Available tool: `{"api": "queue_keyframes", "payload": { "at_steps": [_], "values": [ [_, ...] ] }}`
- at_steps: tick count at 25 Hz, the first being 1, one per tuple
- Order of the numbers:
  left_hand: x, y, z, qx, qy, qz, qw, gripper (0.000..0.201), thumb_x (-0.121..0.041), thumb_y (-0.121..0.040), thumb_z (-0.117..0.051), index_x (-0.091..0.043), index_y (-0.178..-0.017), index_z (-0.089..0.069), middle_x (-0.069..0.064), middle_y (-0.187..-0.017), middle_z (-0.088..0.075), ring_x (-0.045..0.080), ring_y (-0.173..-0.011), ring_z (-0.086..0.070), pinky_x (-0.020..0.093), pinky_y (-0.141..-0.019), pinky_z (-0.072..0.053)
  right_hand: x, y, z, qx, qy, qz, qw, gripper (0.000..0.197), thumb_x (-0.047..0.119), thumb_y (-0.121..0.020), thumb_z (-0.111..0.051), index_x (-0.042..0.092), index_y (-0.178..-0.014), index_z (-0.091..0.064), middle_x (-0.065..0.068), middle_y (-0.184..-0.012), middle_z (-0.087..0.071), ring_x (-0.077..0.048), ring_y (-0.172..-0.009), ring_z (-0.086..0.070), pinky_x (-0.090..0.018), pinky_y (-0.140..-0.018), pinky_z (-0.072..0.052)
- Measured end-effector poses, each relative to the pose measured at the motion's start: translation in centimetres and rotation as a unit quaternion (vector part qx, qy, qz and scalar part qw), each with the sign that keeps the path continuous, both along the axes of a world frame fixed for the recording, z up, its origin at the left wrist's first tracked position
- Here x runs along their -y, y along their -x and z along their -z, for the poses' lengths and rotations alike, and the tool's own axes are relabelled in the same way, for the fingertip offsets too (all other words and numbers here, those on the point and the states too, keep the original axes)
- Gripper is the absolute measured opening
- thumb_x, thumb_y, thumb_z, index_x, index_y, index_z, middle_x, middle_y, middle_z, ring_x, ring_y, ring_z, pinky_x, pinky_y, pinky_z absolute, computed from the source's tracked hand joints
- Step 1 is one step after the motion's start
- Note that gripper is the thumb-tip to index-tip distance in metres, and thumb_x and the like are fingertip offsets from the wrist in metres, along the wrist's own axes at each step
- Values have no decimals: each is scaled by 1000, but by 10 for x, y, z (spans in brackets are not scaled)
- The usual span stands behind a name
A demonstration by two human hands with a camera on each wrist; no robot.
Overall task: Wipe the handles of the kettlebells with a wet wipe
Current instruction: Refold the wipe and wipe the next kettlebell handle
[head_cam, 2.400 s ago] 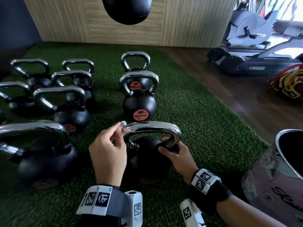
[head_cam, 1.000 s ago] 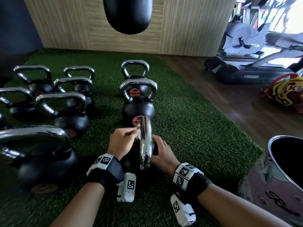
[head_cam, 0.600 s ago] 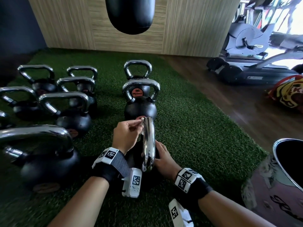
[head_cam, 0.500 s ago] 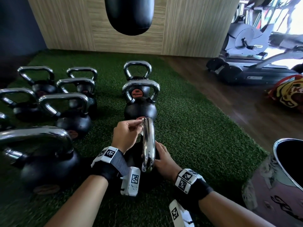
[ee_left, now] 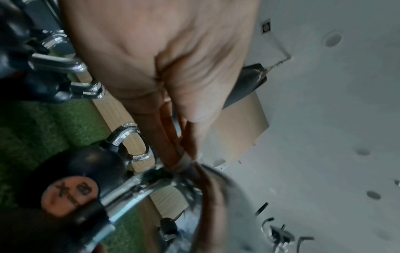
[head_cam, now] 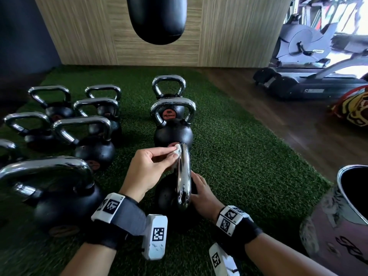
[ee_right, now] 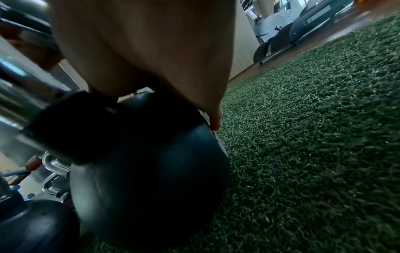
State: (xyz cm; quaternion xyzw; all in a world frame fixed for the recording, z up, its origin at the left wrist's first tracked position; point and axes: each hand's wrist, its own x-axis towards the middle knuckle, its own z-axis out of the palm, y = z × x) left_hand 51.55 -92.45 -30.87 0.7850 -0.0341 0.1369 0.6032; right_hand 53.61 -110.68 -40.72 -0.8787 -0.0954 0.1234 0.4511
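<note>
A black kettlebell with a chrome handle stands on green turf right in front of me, its handle seen edge-on. My left hand pinches a small white wet wipe against the far top of that handle; the wipe also shows between thumb and fingers in the left wrist view. On the right side of the black ball lies my right hand, fingers spread over it. Several more chrome-handled kettlebells stand ahead and to the left.
A big kettlebell sits close at my left. A black punching bag hangs overhead ahead. A metal-rimmed bin stands at the right. Wooden floor and cardio machines lie beyond the turf's right edge.
The near kettlebell was turned a quarter, so its handle now points away from me. My left hand moved the wipe along the handle to its far top; the right hand shifted onto the ball.
</note>
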Motion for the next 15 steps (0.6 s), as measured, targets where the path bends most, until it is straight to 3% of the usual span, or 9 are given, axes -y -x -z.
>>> {"api": "queue_keyframes", "payload": {
  "at_steps": [5, 10, 13, 15],
  "values": [
    [-3, 30, 7, -14, -1, 20, 1000, 18, -23, -82, -82, -25, -100, -81, -16, -95, -78, -1, -95, -73, 11, -87, -52, 0, 0, 1, 3, -8, 4, 1000, 79, 35, -92, -68, 24, -158, -25, -7, -162, -25, -24, -150, -22, -46, -122, -24],
    [5, 55, 27, -15, 132, 34, 991, 26, -19, -74, -82, -15, -100, -81, 1, -97, -80, 10, -92, -74, 18, -82, -57, 0, 1, -2, -1, -8, -4, 1000, 79, 38, -93, -66, 24, -158, -24, -6, -162, -24, -24, -150, -23, -47, -122, -24],
    [-1, 71, 41, -36, 142, 61, 987, 33, -29, -66, -84, -23, -99, -82, 2, -95, -80, 11, -87, -75, 16, -76, -57, 2, 2, -2, 6, -8, -7, 1000, 78, 36, -93, -67, 24, -157, -25, -7, -161, -25, -24, -149, -23, -46, -122, -22],
    [-4, 78, 46, -48, 122, 74, 989, 31, -29, -69, -83, -29, -100, -81, 0, -98, -80, 12, -93, -76, 14, -78, -56, 1, 3, -3, 7, -12, -7, 1000, 77, 35, -93, -67, 24, -157, -25, -7, -161, -25, -24, -149, -23, -46, -122, -23]
  ]
}}
